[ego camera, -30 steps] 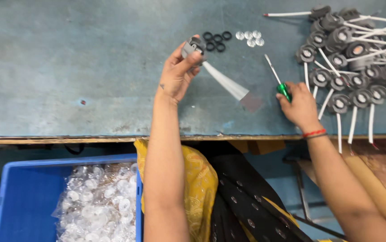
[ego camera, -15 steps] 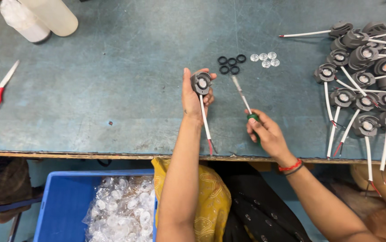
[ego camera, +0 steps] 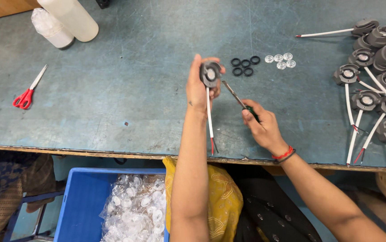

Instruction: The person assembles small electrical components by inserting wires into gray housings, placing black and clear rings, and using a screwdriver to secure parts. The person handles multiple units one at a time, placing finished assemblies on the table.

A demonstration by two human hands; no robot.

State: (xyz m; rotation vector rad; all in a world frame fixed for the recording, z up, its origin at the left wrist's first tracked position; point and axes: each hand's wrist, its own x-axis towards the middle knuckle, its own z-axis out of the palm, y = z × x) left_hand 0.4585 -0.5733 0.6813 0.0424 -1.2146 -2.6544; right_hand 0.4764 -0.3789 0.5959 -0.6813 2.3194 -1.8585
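Lamp part: a small round grey housing (ego camera: 210, 73) with a pale centre, held upright above the table (ego camera: 148, 89), near the middle of the view; its white cable (ego camera: 209, 118) hangs down, with red and dark wire ends at the table edge.
Left hand: the left hand (ego camera: 198, 87) is closed around the housing, the fingers behind it and the thumb at the side.
Right hand: the right hand (ego camera: 261, 125) is closed on a screwdriver (ego camera: 239, 99) with a green handle; the metal shaft points up and left, and its tip is just beside the housing, under its lower edge.
Black rings: five black rubber rings (ego camera: 245, 66) lie on the table, just behind the housing.
Clear lenses: four small clear discs (ego camera: 281, 61) lie to the right of the rings.
Finished pieces: many grey housings with white cables (ego camera: 372, 85) are gathered at the right side of the table.
Far left: red scissors (ego camera: 28, 91) lie flat, well apart from the hands; two white bottles (ego camera: 65, 22) stand at the back.
Below the table: a blue crate (ego camera: 83, 201) holds clear plastic parts in a bag.
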